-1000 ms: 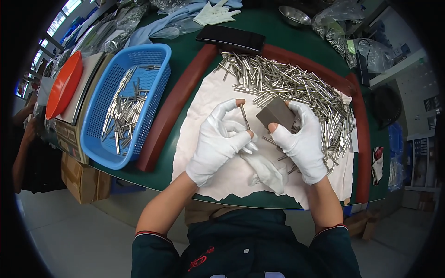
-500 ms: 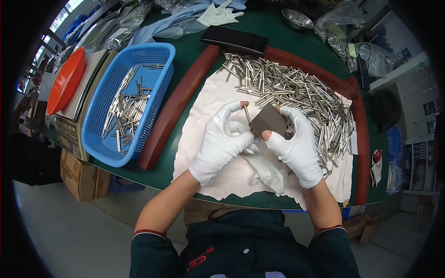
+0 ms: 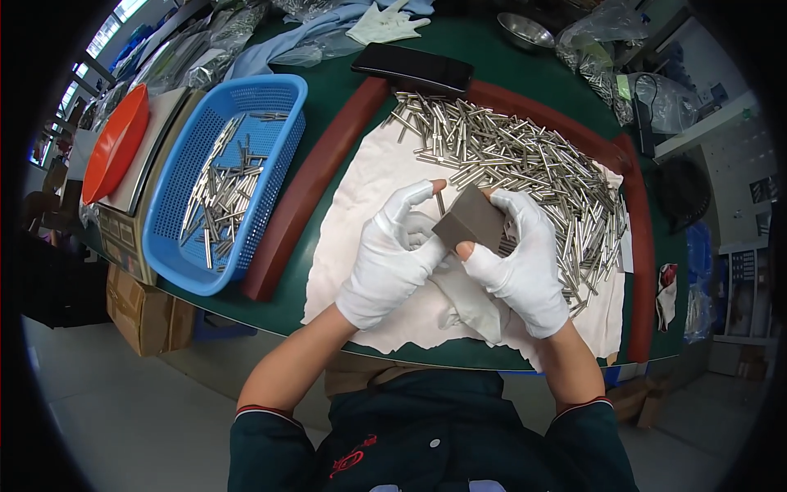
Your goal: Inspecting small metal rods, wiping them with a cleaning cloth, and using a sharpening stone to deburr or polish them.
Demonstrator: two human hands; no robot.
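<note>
My left hand [image 3: 392, 250], in a white glove with bare fingertips, pinches a thin metal pin [image 3: 440, 202] between thumb and finger. In my right hand [image 3: 525, 258], gloved the same way, a grey-brown rectangular block [image 3: 474, 220] is gripped between thumb and fingers. The pin stands close against the block's left side; whether they touch I cannot tell. Beyond my hands lies a heap of metal pins [image 3: 525, 156] on a pale cloth [image 3: 352, 201]. A crumpled white cloth [image 3: 469, 305] lies under and between my hands.
To the left stands a blue perforated basket [image 3: 287, 139] with several pins inside, beside an orange-red tray [image 3: 116, 148]. Dark red bars [image 3: 316, 193] frame the cloth. A black phone-like slab [image 3: 414, 67] rests on the far bar. A metal bowl [image 3: 525, 31] and a white glove [image 3: 387, 23] lie farther back.
My right hand has shifted the block slightly left, toward the pin in my left hand. My left thumb and the pin have moved slightly right, closer to the block.
</note>
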